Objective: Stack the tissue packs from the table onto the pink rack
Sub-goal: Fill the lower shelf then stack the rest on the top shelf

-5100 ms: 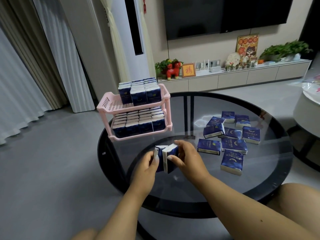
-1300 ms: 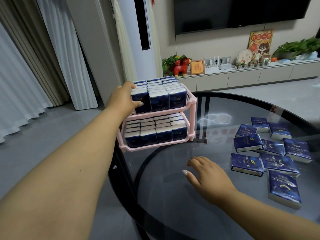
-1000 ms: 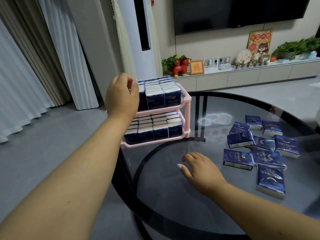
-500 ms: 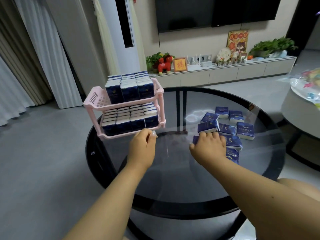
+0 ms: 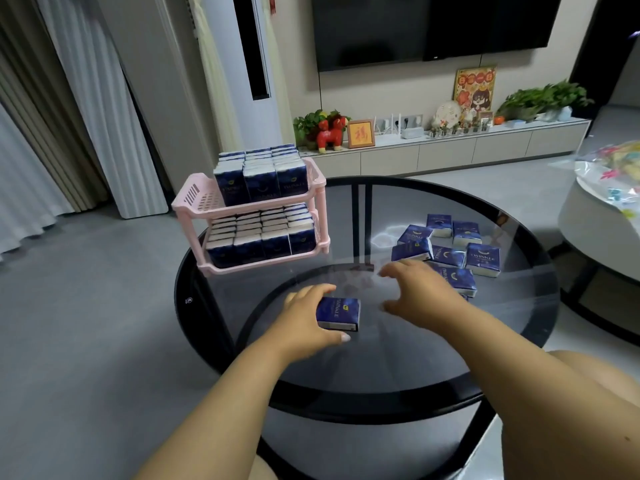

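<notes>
Standing at the far left of the glass counter (image 5: 363,368), the pink rack (image 5: 194,202) is seen with its lower tier full and free space at the left of its top tier. Nearer, one tissue pack (image 5: 338,313) is gripped by the left hand (image 5: 304,323). The right hand (image 5: 415,289), half open and empty, is poised beside the loose packs (image 5: 450,251). Half a second earlier no pack was held. Next, a lift to the top tier is called for.

glossy glass table (image 5: 398,372), seemingly plastic rack (image 5: 194,199)
</notes>
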`<move>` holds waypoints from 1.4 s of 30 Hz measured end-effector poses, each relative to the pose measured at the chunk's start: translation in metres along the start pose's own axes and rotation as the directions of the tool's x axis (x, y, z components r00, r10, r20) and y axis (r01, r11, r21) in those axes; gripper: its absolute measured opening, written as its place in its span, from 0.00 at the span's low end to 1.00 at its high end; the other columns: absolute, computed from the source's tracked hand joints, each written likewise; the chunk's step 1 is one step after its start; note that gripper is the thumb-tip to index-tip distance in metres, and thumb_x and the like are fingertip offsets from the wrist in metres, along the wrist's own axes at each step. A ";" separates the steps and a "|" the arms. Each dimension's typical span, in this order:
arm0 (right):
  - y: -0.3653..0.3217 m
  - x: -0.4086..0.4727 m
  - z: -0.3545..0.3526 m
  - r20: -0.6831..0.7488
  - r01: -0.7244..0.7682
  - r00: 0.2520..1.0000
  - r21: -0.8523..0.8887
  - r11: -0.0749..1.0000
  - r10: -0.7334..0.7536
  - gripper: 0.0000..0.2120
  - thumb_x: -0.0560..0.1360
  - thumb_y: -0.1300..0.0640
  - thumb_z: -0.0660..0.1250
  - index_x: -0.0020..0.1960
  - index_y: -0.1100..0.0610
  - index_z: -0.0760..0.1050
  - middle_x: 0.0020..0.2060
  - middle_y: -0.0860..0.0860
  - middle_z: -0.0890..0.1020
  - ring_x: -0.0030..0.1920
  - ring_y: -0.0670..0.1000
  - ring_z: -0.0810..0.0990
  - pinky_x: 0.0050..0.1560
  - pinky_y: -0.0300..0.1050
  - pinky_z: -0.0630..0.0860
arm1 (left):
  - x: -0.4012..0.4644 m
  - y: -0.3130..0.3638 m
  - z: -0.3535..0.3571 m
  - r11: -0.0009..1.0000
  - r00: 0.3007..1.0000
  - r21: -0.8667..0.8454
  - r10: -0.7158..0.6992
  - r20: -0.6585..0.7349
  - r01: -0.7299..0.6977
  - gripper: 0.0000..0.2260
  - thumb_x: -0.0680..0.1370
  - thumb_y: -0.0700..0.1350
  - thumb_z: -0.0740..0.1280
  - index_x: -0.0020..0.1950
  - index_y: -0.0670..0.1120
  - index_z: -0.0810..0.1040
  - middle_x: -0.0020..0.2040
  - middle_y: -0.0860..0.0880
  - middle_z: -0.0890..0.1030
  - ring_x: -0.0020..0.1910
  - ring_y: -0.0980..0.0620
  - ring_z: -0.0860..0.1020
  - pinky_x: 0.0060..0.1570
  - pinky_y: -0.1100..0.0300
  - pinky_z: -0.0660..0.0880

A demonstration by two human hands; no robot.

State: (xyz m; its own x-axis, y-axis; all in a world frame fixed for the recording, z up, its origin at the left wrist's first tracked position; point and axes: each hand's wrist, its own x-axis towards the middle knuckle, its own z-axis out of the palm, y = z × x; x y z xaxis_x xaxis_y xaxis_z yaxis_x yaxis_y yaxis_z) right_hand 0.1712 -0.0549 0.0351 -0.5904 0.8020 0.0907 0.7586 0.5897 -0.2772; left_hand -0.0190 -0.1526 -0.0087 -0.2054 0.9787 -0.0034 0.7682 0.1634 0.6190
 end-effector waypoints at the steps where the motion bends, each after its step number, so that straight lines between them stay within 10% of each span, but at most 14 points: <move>1: 0.006 -0.003 -0.003 0.002 -0.092 0.996 -0.115 0.989 0.093 0.27 0.72 0.44 0.69 0.67 0.51 0.68 0.66 0.51 0.72 0.66 0.54 0.68 0.64 0.49 0.69 | 0.000 0.002 0.001 0.998 1.000 0.062 0.020 0.018 -0.021 0.36 0.69 0.54 0.76 0.74 0.56 0.64 0.69 0.56 0.66 0.70 0.54 0.59 0.69 0.58 0.60; 7: 0.014 -0.021 0.006 0.232 -0.356 0.876 -0.281 0.891 0.424 0.31 0.74 0.30 0.51 0.71 0.44 0.61 0.72 0.54 0.56 0.70 0.63 0.56 0.63 0.59 0.67 | 0.005 0.002 0.013 0.988 0.996 0.147 0.061 -0.064 -0.051 0.24 0.76 0.57 0.68 0.70 0.54 0.70 0.62 0.55 0.73 0.63 0.52 0.66 0.59 0.62 0.63; 10: 0.009 -0.021 0.020 0.174 -0.275 0.932 -0.226 0.934 0.317 0.28 0.75 0.32 0.52 0.68 0.47 0.67 0.69 0.55 0.60 0.66 0.64 0.60 0.63 0.55 0.68 | 0.001 0.003 0.015 0.968 0.980 -0.248 -0.075 -0.182 0.028 0.16 0.79 0.60 0.62 0.61 0.53 0.75 0.54 0.52 0.79 0.53 0.52 0.76 0.49 0.57 0.74; 17: -0.015 -0.021 0.044 -0.188 -0.017 0.980 0.230 0.973 0.061 0.16 0.72 0.54 0.70 0.58 0.52 0.73 0.60 0.51 0.70 0.61 0.55 0.67 0.53 0.44 0.69 | -0.014 -0.001 0.015 0.499 0.923 -0.866 -0.340 -0.181 0.015 0.17 0.82 0.55 0.57 0.58 0.42 0.73 0.49 0.38 0.83 0.42 0.44 0.85 0.34 0.58 0.80; 23: -0.017 -0.011 0.053 -0.205 -0.031 0.910 0.832 0.553 0.360 0.23 0.69 0.62 0.75 0.57 0.51 0.69 0.46 0.45 0.78 0.46 0.47 0.78 0.40 0.35 0.72 | -0.014 -0.008 0.017 0.461 0.903 -0.884 -0.342 -0.260 -0.080 0.08 0.83 0.46 0.59 0.57 0.43 0.71 0.56 0.40 0.79 0.49 0.45 0.83 0.43 0.58 0.81; 28: -0.007 -0.005 0.060 -0.120 0.007 0.931 0.950 0.311 0.344 0.10 0.73 0.62 0.70 0.53 0.56 0.76 0.44 0.52 0.83 0.41 0.48 0.80 0.38 0.36 0.75 | -0.017 -0.010 0.020 0.551 0.875 -0.827 -0.340 -0.344 -0.111 0.05 0.82 0.47 0.61 0.54 0.48 0.74 0.51 0.48 0.82 0.45 0.55 0.83 0.54 0.52 0.78; 32: -0.008 -0.008 0.059 -0.166 0.098 0.940 0.968 0.232 0.298 0.04 0.78 0.60 0.64 0.52 0.58 0.75 0.40 0.50 0.80 0.38 0.44 0.77 0.34 0.33 0.74 | -0.022 -0.006 0.023 0.646 0.864 -0.753 -0.298 -0.405 -0.130 0.03 0.80 0.47 0.65 0.54 0.52 0.75 0.51 0.53 0.83 0.51 0.56 0.81 0.49 0.65 0.74; 42: -0.021 -0.017 0.076 -0.370 0.309 0.926 0.632 0.711 -0.073 0.10 0.76 0.52 0.66 0.49 0.39 0.67 0.43 0.42 0.77 0.41 0.44 0.77 0.40 0.40 0.75 | -0.026 -0.002 0.022 0.771 0.913 -0.623 -0.150 -0.379 -0.133 0.09 0.79 0.43 0.67 0.52 0.58 0.77 0.47 0.56 0.84 0.44 0.61 0.81 0.39 0.68 0.75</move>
State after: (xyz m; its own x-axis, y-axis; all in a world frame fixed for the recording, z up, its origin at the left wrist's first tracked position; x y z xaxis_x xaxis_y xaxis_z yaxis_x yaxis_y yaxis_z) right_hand 0.1449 -0.0882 -0.0337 -0.4999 0.7348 0.4585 0.1831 0.6071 -0.7733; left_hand -0.0017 -0.1759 -0.0276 -0.5327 0.8218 0.2021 0.2412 -0.0815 0.9671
